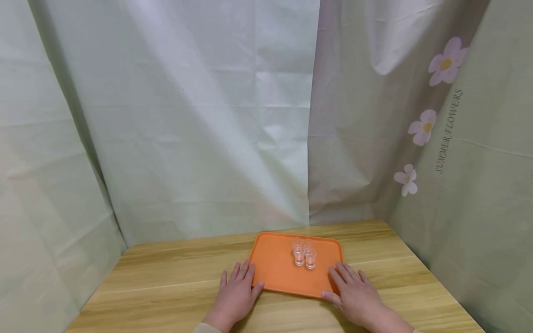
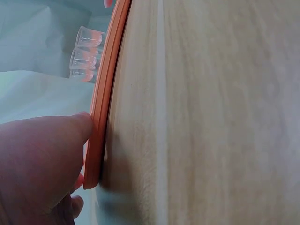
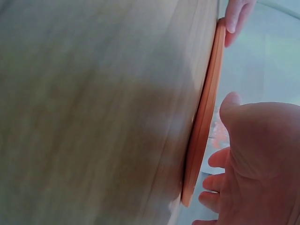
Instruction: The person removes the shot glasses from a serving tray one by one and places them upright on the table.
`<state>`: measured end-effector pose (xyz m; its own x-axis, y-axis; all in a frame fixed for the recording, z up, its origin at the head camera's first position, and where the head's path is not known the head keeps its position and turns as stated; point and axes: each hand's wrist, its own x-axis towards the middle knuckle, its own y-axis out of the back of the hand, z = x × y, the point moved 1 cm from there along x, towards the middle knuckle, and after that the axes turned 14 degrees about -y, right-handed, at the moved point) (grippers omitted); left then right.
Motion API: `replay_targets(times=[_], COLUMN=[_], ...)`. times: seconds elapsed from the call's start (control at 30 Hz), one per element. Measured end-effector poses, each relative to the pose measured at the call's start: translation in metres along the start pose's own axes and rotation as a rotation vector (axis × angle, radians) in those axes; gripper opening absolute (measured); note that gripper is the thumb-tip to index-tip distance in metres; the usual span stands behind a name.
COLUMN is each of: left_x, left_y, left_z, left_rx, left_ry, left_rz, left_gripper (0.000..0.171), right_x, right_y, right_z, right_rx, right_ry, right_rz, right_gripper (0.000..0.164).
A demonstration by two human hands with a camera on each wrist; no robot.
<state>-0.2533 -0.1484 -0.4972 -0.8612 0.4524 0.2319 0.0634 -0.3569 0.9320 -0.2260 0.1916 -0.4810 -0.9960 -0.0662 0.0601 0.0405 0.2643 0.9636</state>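
An orange tray (image 1: 275,266) lies on the wooden table in the head view. Several small clear shot glasses (image 1: 310,259) stand grouped on its right half. My left hand (image 1: 236,296) is at the tray's near left corner, fingers extended along the left edge. In the left wrist view the left thumb (image 2: 82,123) touches the rim. At the near right corner my right hand (image 1: 359,296) is spread, its fingertips overlapping the right edge. The right wrist view shows the right thumb (image 3: 230,101) extended beside the tray's front rim (image 3: 206,112).
The wooden table (image 1: 179,277) reaches past the tray on both sides. Pale green curtains (image 1: 216,115) hang behind it and at the left. Another curtain (image 1: 479,194) with printed flowers and lettering closes off the right side.
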Motion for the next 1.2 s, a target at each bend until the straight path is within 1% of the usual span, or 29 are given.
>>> replay_targets(times=[0.13,0.4,0.6,0.73,0.97,1.2], left_x=[-0.0003,-0.0020,-0.0001,0.0010,-0.0024,-0.0064], left_y=[0.0009,0.0037,0.0025,0.0005,0.0018,0.0007], left_z=[-0.0007,0.0021,0.0031,0.0031,0.0071,0.0083], left_rx=[0.001,0.011,0.002,0.013,0.025,0.021], left_ry=[0.003,-0.004,0.016,0.031,0.036,0.040], left_rz=[-0.003,0.013,-0.010,0.000,0.022,0.006], left_gripper=[0.068,0.067,0.067,0.067,0.066,0.068], right_x=[0.0015,0.0060,0.0069,0.0084,0.0094,0.0080], right_y=[-0.0010,-0.0019,-0.0024,-0.0033,-0.0011,-0.0001], right_z=[0.0001,0.0013,0.0035,0.0051,0.0045,0.0054], right_rx=[-0.012,-0.068,-0.093,-0.104,-0.081,-0.055], right_ry=[-0.016,-0.054,-0.073,-0.068,-0.065,-0.059], right_rz=[-0.015,-0.045,-0.035,-0.029,-0.032,-0.051], right_gripper=[0.079,0.087,0.090,0.091,0.088,0.088])
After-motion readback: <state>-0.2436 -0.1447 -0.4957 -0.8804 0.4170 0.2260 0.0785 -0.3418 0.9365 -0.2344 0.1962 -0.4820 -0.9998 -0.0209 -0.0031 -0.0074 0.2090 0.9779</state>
